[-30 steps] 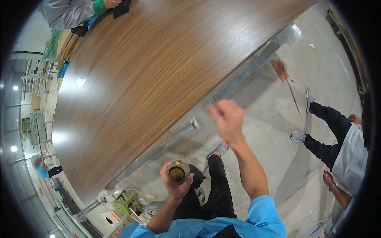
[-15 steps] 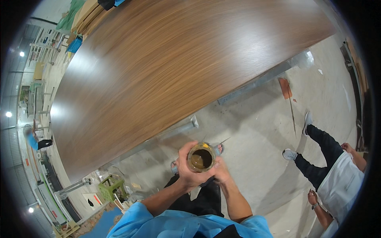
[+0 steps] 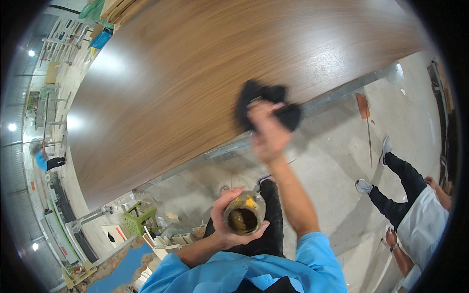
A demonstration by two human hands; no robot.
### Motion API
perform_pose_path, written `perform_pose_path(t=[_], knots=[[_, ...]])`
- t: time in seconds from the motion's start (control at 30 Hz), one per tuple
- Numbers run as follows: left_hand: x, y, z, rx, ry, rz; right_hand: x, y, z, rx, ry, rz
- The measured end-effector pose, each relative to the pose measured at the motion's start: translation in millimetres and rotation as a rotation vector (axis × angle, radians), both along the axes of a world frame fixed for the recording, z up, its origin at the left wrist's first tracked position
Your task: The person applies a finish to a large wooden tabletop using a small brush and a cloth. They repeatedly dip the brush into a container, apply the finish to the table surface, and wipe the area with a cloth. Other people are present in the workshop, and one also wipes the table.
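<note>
My left hand is wrapped round an open jar in front of my body. The jar looks brownish and see-through, with yellow smears by its rim and some dark liquid inside. Stretched forward, my right hand grips a black cloth over the near edge of a large wood-grain tabletop. Motion blurs this hand and the cloth, so I cannot tell whether the cloth touches the surface.
At right a person in a white top stands on the concrete floor. A green plastic stool is at lower left. A reddish-brown scrap lies right of the tabletop. Another person in blue is far left.
My right hand has left the jar and swung forward to the tabletop edge, now with a black cloth in it. The jar, still in my left hand, has come slightly closer to my body.
</note>
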State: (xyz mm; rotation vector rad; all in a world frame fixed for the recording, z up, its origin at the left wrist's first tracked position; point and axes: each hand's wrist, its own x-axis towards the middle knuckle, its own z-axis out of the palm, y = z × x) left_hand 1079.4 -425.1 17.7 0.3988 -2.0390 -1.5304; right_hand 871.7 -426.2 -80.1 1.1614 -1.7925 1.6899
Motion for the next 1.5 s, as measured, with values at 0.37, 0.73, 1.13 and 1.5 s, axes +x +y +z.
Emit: perform_pose_path(t=[0.37, 0.73, 1.13, 1.5], knots=[[129.4, -64.9, 7.9, -0.042, -0.053, 0.1, 272.0, -159.0, 19.5, -0.087, 0.076, 0.392], [119.5, -66.6, 3.5, -0.162, -0.155, 0.039, -106.2, 80.8, 24.3, 0.339, 0.163, -0.717], [-80.9, 21.9, -20.9, -0.247, 0.049, -0.212, 44.3, 153.1, 72.8, 0.148, -1.042, -0.092], [-210.9, 75.7, -40.1, -0.344, 0.171, -0.108, -10.9, 230.5, 76.2, -0.437, -1.578, 0.342]])
